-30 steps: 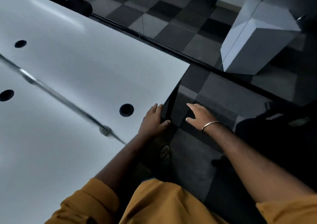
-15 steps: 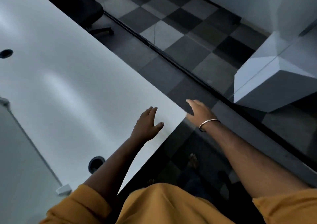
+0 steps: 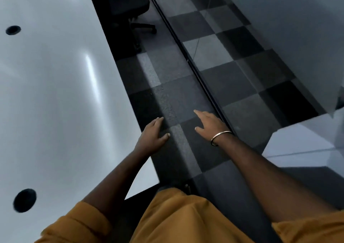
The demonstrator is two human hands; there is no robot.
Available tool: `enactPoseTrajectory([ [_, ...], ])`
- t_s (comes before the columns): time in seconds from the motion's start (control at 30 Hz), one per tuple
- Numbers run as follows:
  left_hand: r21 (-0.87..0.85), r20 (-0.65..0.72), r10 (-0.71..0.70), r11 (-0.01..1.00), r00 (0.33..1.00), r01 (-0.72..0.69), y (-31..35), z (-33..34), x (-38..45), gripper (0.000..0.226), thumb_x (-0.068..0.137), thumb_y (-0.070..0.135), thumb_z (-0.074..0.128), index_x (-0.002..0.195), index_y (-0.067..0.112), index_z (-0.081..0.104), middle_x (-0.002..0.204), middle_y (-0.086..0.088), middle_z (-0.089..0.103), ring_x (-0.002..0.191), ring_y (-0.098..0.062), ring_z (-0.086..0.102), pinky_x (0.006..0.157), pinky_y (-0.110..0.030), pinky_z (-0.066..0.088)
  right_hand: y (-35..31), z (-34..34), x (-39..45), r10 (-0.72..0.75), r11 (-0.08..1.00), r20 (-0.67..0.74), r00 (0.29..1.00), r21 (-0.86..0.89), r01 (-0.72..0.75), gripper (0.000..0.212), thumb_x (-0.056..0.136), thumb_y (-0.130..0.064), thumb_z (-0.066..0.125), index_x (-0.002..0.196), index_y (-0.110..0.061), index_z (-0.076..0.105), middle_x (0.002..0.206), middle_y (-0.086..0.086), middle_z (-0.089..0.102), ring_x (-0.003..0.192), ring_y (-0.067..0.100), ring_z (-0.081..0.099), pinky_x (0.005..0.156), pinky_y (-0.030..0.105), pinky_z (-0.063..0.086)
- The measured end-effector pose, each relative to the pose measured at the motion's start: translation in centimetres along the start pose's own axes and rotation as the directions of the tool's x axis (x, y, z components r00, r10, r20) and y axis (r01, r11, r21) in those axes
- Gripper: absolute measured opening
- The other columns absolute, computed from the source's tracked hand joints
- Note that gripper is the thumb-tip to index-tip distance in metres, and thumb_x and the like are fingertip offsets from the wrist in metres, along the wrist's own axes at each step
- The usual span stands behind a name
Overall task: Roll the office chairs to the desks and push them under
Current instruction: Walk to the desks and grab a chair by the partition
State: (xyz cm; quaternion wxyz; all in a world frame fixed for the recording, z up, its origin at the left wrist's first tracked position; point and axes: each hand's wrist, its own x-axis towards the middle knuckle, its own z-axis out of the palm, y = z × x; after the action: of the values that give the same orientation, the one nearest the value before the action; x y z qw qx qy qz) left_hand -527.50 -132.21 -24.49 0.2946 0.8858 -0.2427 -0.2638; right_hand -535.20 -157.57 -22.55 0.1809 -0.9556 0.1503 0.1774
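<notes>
Sleeves of an orange shirt (image 3: 186, 216) fill the near edge of the view, and both arms reach forward from them over the aisle. The left hand (image 3: 151, 136) is released, with fingers relaxed and nearly straight, just at the long edge of the white bench (image 3: 55, 94); I cannot tell if it touches the edge or only hovers beside it. The right hand (image 3: 209, 124), with a metal bangle (image 3: 219, 137) at the wrist, is also released and holds nothing above the dark carpet tiles (image 3: 176, 97). The task's thing, a black office chair (image 3: 130, 10), stands far ahead, well apart from both hands, straight along the aisle that runs between the bench edge and the dark floor rail (image 3: 195, 71). It is close to the bench side, so the left hand seems a little nearer to its line, but I judge that the person must walk forward before any grip is possible. The chair is dark and cut off by the top of the view: its back is not visible, only the seat and some legs of the base, and how far it already stands under the bench is hard to make out.
</notes>
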Motion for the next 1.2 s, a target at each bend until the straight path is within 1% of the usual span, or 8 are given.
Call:
enactPoseTrajectory([
  [0.1,-0.025,-0.046,-0.035,0.999,0.998,0.033,2.0,0.2,3.1,0.077,0.098,0.035,0.067,0.162,0.011,0.031,0.166,-0.013,0.033,0.154,-0.027,0.031,0.124,-0.042,0.03,1.7,-2.6,4.2,-0.079,0.997,0.001,0.997,-0.014,0.079,0.076,0.094,-0.03,0.064,0.161,-0.019,0.031,0.152,0.013,0.049,0.136,0.036,0.047,0.109,0.048,0.043],
  [0.23,-0.059,-0.103,-0.083,0.995,0.991,0.077,3.2,-0.4,7.8,0.077,0.098,0.034,0.068,0.162,0.01,0.031,0.166,-0.014,0.034,0.154,-0.026,0.03,0.125,-0.042,0.029,3.4,-4.7,10.6,-0.134,0.991,0.037,0.99,-0.018,0.135,0.078,0.095,-0.033,0.064,0.162,-0.019,0.028,0.154,0.013,0.046,0.138,0.035,0.045,0.11,0.05,0.042],
  [0.37,-0.086,-0.117,-0.155,0.986,0.981,0.146,4.0,-1.5,12.7,0.078,0.098,0.035,0.068,0.162,0.01,0.03,0.166,-0.014,0.034,0.154,-0.026,0.03,0.126,-0.042,0.029,4.3,-6.3,16.7,-0.183,0.982,0.077,0.98,-0.021,0.185,0.079,0.095,-0.034,0.064,0.163,-0.019,0.026,0.155,0.012,0.045,0.139,0.034,0.045,0.11,0.049,0.042],
  [0.43,-0.101,-0.123,-0.175,0.981,0.977,0.163,4.4,-2.5,16.4,0.078,0.098,0.035,0.068,0.162,0.011,0.03,0.166,-0.012,0.033,0.154,-0.025,0.029,0.126,-0.04,0.028,4.9,-7.7,20.9,-0.198,0.979,0.093,0.976,-0.026,0.202,0.079,0.095,-0.034,0.064,0.163,-0.019,0.027,0.154,0.013,0.045,0.139,0.034,0.045,0.111,0.049,0.042],
  [0.6,-0.125,-0.128,-0.249,0.964,0.96,0.233,5.7,-7.3,26.6,0.077,0.098,0.037,0.066,0.163,0.018,0.028,0.167,-0.003,0.033,0.152,-0.021,0.031,0.123,-0.042,0.029,6.2,-12.5,31.7,-0.2,0.978,0.132,0.971,-0.024,0.205,0.08,0.095,-0.034,0.066,0.163,-0.018,0.027,0.155,0.014,0.045,0.139,0.035,0.045,0.111,0.047,0.042],
  [0.8,-0.113,-0.154,-0.252,0.965,0.955,0.236,6.8,-14.3,38.0,0.077,0.098,0.042,0.067,0.162,0.02,0.03,0.164,-0.004,0.038,0.15,-0.021,0.035,0.121,-0.041,0.032,7.1,-20.0,43.3,-0.214,0.976,0.11,0.971,-0.022,0.218,0.079,0.095,-0.033,0.066,0.162,-0.017,0.029,0.153,0.014,0.047,0.139,0.034,0.046,0.11,0.046,0.042],
  [0.93,-0.114,-0.19,-0.26,0.964,0.947,0.242,6.6,-17.5,44.4,0.076,0.099,0.043,0.066,0.162,0.019,0.031,0.164,-0.005,0.038,0.151,-0.022,0.034,0.122,-0.042,0.032,7.5,-23.2,51.1,-0.226,0.972,0.12,0.967,-0.034,0.232,0.079,0.093,-0.034,0.066,0.162,-0.018,0.03,0.152,0.014,0.048,0.139,0.033,0.046,0.11,0.044,0.043],
  [1.2,-0.152,-0.247,-0.346,0.936,0.905,0.316,5.4,-25.0,60.3,0.075,0.099,0.041,0.066,0.162,0.02,0.031,0.164,-0.004,0.038,0.15,-0.021,0.036,0.121,-0.044,0.035,5.6,-30.3,70.2,-0.318,0.943,0.139,0.938,-0.053,0.327,0.077,0.094,-0.034,0.066,0.161,-0.017,0.032,0.154,0.012,0.047,0.141,0.032,0.044,0.112,0.046,0.042],
])
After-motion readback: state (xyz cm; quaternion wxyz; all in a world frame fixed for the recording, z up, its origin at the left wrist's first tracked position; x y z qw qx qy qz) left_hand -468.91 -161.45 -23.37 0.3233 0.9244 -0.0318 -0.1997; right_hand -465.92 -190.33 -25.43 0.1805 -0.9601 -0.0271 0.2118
